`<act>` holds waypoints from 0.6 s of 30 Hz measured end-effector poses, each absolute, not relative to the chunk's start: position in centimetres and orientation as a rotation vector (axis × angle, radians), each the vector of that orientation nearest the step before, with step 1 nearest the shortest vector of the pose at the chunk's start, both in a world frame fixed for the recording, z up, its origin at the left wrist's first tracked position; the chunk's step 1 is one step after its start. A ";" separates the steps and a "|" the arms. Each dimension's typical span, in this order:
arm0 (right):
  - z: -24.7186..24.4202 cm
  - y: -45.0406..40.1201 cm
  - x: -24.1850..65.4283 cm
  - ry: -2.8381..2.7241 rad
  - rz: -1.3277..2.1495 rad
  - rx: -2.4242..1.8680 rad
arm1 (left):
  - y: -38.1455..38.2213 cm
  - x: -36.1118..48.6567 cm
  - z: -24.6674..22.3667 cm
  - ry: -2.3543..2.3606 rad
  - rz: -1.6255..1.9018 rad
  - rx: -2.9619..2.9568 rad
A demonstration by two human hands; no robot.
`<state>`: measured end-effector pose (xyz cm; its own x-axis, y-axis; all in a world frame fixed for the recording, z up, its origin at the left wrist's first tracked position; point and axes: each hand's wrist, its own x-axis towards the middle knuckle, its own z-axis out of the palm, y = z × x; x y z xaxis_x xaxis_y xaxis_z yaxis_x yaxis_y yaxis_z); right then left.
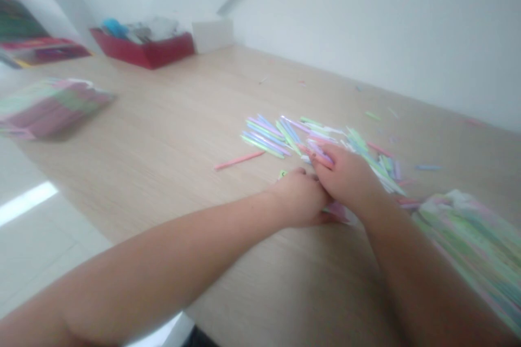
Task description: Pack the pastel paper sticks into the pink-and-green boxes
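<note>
Pastel sticks [266, 138], pink, green, blue and purple, lie in a loose pile across the middle of the wooden table [171, 173]. At the pile's near edge my right hand [345, 176] is closed on a few pink and purple sticks [321, 156]. My left hand [303, 198] touches it from the left, fingers curled around something partly hidden; a bit of pink and clear material shows beneath the hands, blurred. One pink stick [239, 160] lies apart, left of the pile.
A plastic bag of sticks [476, 249] lies at the right, and a blurred pink and green pack [57, 105] at the far left. Toward the wall [366, 21] stands a red box [150, 54] with mixed items. Small scraps [372, 116] are scattered behind the pile.
</note>
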<state>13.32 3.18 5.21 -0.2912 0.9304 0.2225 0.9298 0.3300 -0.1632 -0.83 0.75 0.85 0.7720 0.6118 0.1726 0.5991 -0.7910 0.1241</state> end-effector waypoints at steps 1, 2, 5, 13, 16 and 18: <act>5.1 3.2 13.5 -2.323 0.004 -1.686 | 0.8 -0.8 0.8 0.987 0.318 2.902; 4.9 3.3 13.7 -2.325 0.007 -1.698 | 0.8 -0.9 0.8 0.985 0.321 2.906; 4.5 3.6 14.0 -2.339 0.027 -1.713 | 0.8 -1.0 0.8 0.990 0.332 2.917; 4.1 4.0 14.1 -2.307 0.089 -1.739 | 0.8 -1.0 0.9 0.962 0.310 2.937; 4.1 4.1 14.0 -2.303 0.111 -1.725 | 0.7 -1.0 1.0 0.961 0.307 2.936; 4.1 4.0 14.0 -2.302 0.117 -1.712 | 0.7 -1.1 1.0 0.962 0.307 2.935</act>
<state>13.96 4.03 4.09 -0.2657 0.9496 0.1661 0.9278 0.2987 -0.2233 -1.06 0.67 0.96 0.7882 0.5899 0.1755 0.5824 -0.8071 0.0972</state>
